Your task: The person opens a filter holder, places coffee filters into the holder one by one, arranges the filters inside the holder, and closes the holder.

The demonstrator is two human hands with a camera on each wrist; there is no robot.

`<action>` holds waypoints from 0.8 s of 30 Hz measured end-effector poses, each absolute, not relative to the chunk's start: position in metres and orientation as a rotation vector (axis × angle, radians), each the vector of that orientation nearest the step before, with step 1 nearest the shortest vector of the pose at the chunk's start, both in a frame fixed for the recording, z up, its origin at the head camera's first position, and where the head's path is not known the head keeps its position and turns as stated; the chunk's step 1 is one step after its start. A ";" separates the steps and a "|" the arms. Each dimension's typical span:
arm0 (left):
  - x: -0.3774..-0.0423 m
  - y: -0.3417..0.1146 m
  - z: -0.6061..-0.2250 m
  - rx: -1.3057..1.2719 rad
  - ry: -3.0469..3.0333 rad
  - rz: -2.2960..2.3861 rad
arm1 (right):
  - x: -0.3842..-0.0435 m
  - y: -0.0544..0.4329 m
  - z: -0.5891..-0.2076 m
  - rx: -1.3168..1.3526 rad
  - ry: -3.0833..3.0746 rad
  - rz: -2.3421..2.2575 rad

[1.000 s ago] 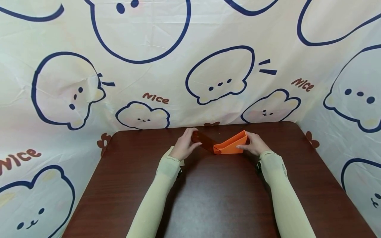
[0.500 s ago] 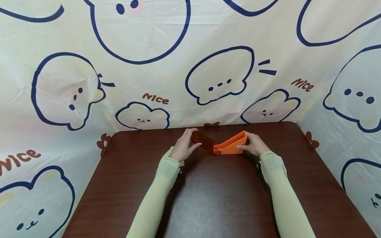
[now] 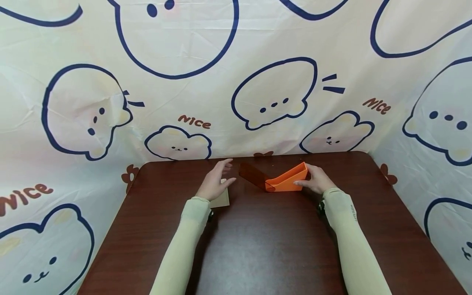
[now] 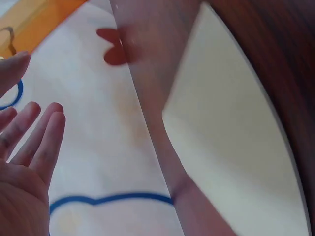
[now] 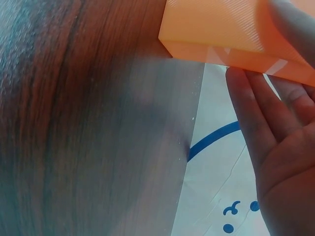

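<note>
An orange plastic box (image 3: 287,180) stands near the table's far edge, its slanted top uncovered. From its left end a translucent brown lid (image 3: 253,176) swings out, tipped back to the left. My right hand (image 3: 316,179) holds the box at its tall right end; in the right wrist view the thumb and fingers (image 5: 251,98) lie on opposite faces of the orange wall. Free of the lid, my left hand (image 3: 215,182) hovers with fingers spread and relaxed. Partly hidden under it in the head view lies a flat cream card or pad (image 3: 221,200), large in the left wrist view (image 4: 236,132).
The dark brown wooden table (image 3: 258,246) reaches to a pale cloth backdrop (image 3: 273,90) with blue cartoon outlines, which closes off the back and both sides. Pale sleeves cover both forearms.
My left hand has let go of the brown lid and moved left, uncovering more of the cream card. The lid stays swung out. My right hand and the box have not moved.
</note>
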State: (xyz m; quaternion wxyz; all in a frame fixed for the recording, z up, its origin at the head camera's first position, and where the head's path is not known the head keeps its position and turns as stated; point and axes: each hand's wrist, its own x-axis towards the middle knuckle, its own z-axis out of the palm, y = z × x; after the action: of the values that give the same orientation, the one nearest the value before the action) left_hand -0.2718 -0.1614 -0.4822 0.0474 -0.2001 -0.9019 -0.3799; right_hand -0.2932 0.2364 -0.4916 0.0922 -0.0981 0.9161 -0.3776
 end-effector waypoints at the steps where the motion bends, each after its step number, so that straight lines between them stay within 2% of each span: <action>1: -0.272 -0.166 -0.483 -0.593 -2.759 -1.146 | -0.293 0.237 -0.492 -0.287 2.719 -1.125; 14: -0.260 -0.231 -0.494 -0.341 -2.999 -0.832 | -0.293 0.238 -0.496 -0.297 2.707 -1.137; 24: -0.254 -0.238 -0.507 -0.180 -3.217 -0.814 | -0.293 0.239 -0.492 -0.292 2.711 -1.148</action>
State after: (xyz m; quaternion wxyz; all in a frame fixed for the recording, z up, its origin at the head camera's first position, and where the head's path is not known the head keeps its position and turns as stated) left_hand -0.2537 -0.2381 -0.5071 -0.0909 -0.0539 -0.9640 -0.2439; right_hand -0.2928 0.2390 -0.4925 0.0914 -0.0983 0.9125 -0.3865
